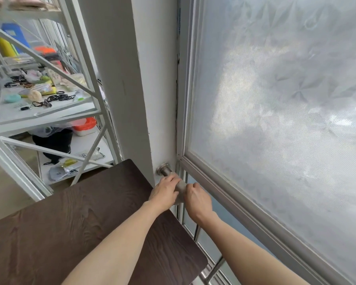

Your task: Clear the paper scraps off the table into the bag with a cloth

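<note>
A grey cloth (pixel 181 189) hangs over a metal rail (pixel 166 171) fixed to the white wall beside the window. My left hand (pixel 164 192) grips the cloth from the left and my right hand (pixel 197 199) grips it from the right. Both hands are just past the far right corner of the dark wood table (pixel 80 223). No paper scraps and no bag show on the visible part of the table.
A white metal shelf rack (pixel 49 112) with hair ties, sponges and packets stands to the left behind the table. A frosted window (pixel 286 99) fills the right side, with a steel railing (pixel 212 270) below it. A white pillar (pixel 136 79) rises between them.
</note>
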`<state>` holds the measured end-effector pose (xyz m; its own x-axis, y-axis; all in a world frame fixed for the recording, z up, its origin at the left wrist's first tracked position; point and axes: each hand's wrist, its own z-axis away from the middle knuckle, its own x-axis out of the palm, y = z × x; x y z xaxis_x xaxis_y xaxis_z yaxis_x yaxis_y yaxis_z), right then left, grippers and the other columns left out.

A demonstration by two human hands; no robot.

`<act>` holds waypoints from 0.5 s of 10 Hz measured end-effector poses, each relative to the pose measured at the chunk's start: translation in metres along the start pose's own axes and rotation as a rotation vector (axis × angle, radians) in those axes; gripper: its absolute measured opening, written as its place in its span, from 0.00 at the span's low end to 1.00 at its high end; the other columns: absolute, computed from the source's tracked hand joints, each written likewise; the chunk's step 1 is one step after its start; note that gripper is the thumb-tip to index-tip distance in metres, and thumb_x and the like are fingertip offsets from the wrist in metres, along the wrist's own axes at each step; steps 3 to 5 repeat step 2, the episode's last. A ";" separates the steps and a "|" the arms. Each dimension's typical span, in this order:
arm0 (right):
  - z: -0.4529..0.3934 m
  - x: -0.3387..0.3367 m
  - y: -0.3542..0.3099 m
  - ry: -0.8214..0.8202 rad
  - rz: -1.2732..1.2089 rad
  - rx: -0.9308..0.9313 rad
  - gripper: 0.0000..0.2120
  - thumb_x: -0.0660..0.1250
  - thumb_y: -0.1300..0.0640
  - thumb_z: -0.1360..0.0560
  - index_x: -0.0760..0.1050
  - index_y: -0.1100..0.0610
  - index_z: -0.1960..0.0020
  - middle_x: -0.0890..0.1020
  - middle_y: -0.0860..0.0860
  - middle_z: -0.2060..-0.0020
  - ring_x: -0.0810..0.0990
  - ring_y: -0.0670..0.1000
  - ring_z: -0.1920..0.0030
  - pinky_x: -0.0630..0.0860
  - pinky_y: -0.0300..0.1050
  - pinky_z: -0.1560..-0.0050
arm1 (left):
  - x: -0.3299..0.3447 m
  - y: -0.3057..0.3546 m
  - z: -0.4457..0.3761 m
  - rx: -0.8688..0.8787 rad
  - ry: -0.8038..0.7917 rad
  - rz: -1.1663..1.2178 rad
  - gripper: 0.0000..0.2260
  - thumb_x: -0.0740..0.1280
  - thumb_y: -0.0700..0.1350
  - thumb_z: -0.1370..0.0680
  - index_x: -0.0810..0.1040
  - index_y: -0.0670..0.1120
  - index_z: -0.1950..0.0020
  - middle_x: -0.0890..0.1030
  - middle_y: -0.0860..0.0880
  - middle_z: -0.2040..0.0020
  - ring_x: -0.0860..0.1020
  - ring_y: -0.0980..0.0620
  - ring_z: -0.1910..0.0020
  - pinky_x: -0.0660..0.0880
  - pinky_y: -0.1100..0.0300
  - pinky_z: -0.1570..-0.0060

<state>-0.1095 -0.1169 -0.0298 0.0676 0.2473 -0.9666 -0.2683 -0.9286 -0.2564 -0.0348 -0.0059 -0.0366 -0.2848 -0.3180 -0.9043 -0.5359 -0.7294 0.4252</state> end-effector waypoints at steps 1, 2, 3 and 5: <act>0.004 -0.008 -0.013 0.044 0.030 -0.056 0.11 0.63 0.62 0.26 0.72 0.61 0.44 0.77 0.57 0.46 0.78 0.57 0.47 0.74 0.48 0.51 | -0.006 -0.009 0.013 -0.032 -0.016 0.011 0.23 0.61 0.43 0.22 0.63 0.48 0.27 0.60 0.51 0.24 0.59 0.48 0.25 0.61 0.47 0.28; 0.012 -0.018 -0.032 0.049 0.069 -0.108 0.11 0.61 0.62 0.25 0.73 0.61 0.43 0.77 0.57 0.45 0.78 0.58 0.47 0.72 0.48 0.51 | -0.015 -0.015 0.030 -0.056 0.016 0.067 0.22 0.61 0.44 0.22 0.64 0.48 0.27 0.62 0.51 0.25 0.62 0.48 0.27 0.62 0.48 0.29; 0.012 -0.018 -0.032 0.049 0.069 -0.108 0.11 0.61 0.62 0.25 0.73 0.61 0.43 0.77 0.57 0.45 0.78 0.58 0.47 0.72 0.48 0.51 | -0.015 -0.015 0.030 -0.056 0.016 0.067 0.22 0.61 0.44 0.22 0.64 0.48 0.27 0.62 0.51 0.25 0.62 0.48 0.27 0.62 0.48 0.29; 0.012 -0.018 -0.032 0.049 0.069 -0.108 0.11 0.61 0.62 0.25 0.73 0.61 0.43 0.77 0.57 0.45 0.78 0.58 0.47 0.72 0.48 0.51 | -0.015 -0.015 0.030 -0.056 0.016 0.067 0.22 0.61 0.44 0.22 0.64 0.48 0.27 0.62 0.51 0.25 0.62 0.48 0.27 0.62 0.48 0.29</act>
